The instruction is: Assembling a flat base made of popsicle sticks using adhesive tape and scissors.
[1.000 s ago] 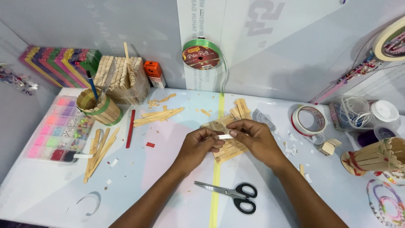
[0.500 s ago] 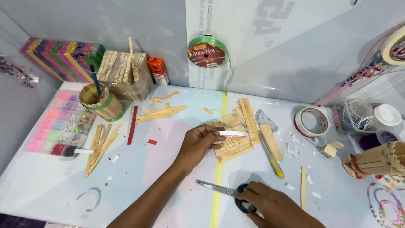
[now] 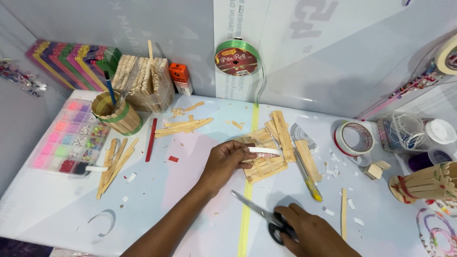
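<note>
Left hand [image 3: 223,162] rests on table, thumb + fingers pinched together on a short strip of white tape [image 3: 264,151], pressing it onto a flat panel of pale wooden craft sticks [image 3: 263,163] lying approx centre of the white table [image 3: 190,209]. Right hand [image 3: 312,233] low at frame bottom, fingers curled over the black handles of steel-bladed scissors [image 3: 266,218]; blades lie flat on table, tips pointing up-left toward the left wrist, slightly parted. Whether the fingers sit through the handle loops: can't tell. Yellow tape line [image 3: 248,200] runs down the table under panel & scissors. Just right of panel: loose wooden sticks [image 3: 285,131] and a yellow-handled cutter [image 3: 309,183]. Further right: roll of clear tape [image 3: 354,138], single stick [image 3: 343,219], small stick-built pot w/ red band [image 3: 423,183]. Left side: scattered sticks [image 3: 114,159], red stick [image 3: 151,139], round stick cup w/ green band [image 3: 116,114], clear bead box w/ coloured compartments [image 3: 62,140]. At back wall: green ribbon spool [image 3: 236,58], bundle of sticks [image 3: 145,81].
</note>
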